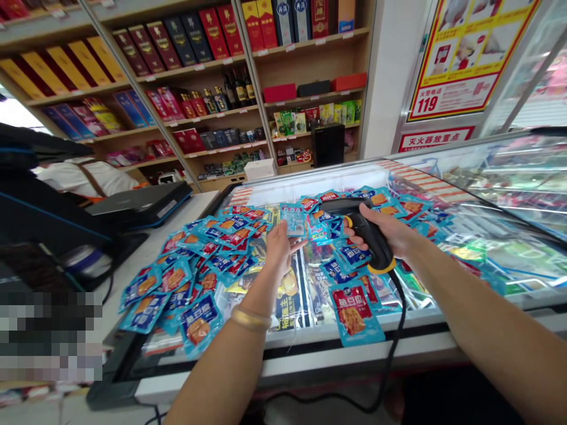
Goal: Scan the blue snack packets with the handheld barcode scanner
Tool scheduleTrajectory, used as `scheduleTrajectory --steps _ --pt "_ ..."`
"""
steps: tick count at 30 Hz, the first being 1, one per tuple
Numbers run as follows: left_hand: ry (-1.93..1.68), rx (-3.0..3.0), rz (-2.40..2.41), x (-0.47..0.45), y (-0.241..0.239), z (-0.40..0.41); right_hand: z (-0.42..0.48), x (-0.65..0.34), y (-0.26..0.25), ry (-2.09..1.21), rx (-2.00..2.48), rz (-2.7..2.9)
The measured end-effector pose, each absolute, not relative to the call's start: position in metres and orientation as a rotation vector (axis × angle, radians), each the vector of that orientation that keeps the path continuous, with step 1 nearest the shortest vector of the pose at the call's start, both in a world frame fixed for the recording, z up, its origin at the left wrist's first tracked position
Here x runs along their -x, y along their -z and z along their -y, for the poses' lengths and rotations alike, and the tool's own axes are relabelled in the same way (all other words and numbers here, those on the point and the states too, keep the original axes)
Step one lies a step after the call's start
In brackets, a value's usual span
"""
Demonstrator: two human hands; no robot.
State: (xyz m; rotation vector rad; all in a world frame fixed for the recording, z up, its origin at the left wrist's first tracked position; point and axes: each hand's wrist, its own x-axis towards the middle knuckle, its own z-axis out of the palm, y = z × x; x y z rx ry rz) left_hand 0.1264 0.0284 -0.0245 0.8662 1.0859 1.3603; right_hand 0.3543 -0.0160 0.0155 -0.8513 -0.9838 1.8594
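Note:
My left hand (279, 248) pinches a light-blue snack packet (292, 218), its printed back turned up toward me. In my right hand (390, 230) is a black and yellow barcode scanner (374, 239), fingers wrapped round its handle. The scanner's head points left, toward the packet. A large heap of blue snack packets (221, 236) lies left of my hands on the glass lid. More packets (407, 206) are spread behind and right of the scanner. Nearest to me lies a red-fronted packet (354, 313). A black cable (401, 313) runs down from the scanner over the front edge.
Beneath the packets is a glass-topped freezer (425, 336) with goods inside. To the left stand a dark checkout machine (39, 206) and a counter (126, 260). Behind are shelves (199, 68) of boxes and bottles. A person in white (75, 177) is partly hidden at left.

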Motion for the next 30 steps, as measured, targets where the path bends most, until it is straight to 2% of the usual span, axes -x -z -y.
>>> scheduleTrajectory --steps 8,23,30 --pt "-1.436 -0.743 -1.012 -0.129 0.011 -0.025 0.017 -0.351 -0.012 -1.91 0.898 1.035" --pt "-1.43 -0.787 -1.016 -0.128 0.016 -0.026 0.016 -0.349 -0.011 -1.927 0.894 1.053" --pt "-1.567 -1.105 -1.09 -0.113 0.011 -0.034 0.012 -0.338 -0.019 -1.915 0.842 0.934"
